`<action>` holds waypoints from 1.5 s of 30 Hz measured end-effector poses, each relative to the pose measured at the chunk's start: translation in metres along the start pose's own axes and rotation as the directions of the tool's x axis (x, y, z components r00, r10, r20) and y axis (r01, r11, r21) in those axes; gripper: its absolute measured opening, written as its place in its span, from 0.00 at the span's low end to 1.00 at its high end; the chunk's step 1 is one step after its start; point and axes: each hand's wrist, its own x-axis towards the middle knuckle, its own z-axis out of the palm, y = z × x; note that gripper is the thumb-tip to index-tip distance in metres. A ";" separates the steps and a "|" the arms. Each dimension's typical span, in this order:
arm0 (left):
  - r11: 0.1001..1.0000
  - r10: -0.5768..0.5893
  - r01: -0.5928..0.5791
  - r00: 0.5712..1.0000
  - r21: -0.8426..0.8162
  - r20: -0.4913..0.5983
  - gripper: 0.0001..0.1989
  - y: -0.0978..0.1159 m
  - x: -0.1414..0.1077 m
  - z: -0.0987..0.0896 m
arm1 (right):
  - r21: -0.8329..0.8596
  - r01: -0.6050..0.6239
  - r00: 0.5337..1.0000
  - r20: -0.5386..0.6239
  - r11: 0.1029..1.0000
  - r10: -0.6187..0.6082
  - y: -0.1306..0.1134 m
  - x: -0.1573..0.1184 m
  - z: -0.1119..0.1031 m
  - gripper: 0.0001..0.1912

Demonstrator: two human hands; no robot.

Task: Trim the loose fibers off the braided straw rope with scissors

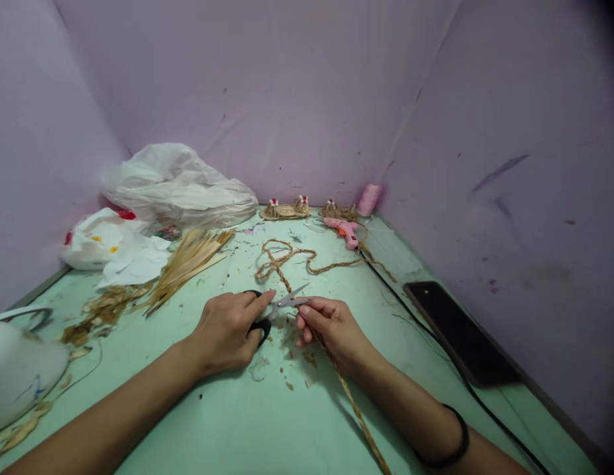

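Note:
My left hand (231, 330) grips a pair of scissors (282, 303) by its black handles, the blades parted and pointing right. A braided straw-coloured cord (354, 408) runs through my right hand (331, 330), pinched between thumb and fingers. One end of the cord trails toward me past the bottom edge. Its other part passes by the open scissor blades and lies in loose loops farther back on the green table. Whether the blades touch the cord I cannot tell.
Dried strips (188, 260), a white plastic bag (178, 185) and a smaller bag (102, 241) lie left. A pink glue gun (344, 231), pink thread spool (369, 200) and woven pieces (286, 211) stand behind. A phone (460, 333) and black cable (410, 300) are right. A white object (27, 376) sits near left.

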 end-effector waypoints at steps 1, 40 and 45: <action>1.000 0.004 -0.004 1.000 -0.005 0.005 0.28 0.000 0.000 0.000 | -0.016 0.001 1.000 -0.001 1.000 -0.001 0.000 0.000 0.000 0.10; -0.214 -0.625 0.275 0.699 -0.937 0.348 0.25 0.002 0.038 -0.009 | 0.026 -0.139 0.977 0.169 0.990 0.133 0.005 -0.002 -0.001 0.10; -0.328 -0.612 0.244 0.681 -0.913 0.402 0.23 0.005 0.059 -0.005 | 0.032 -0.167 0.969 0.188 0.985 0.158 0.005 -0.003 0.001 0.12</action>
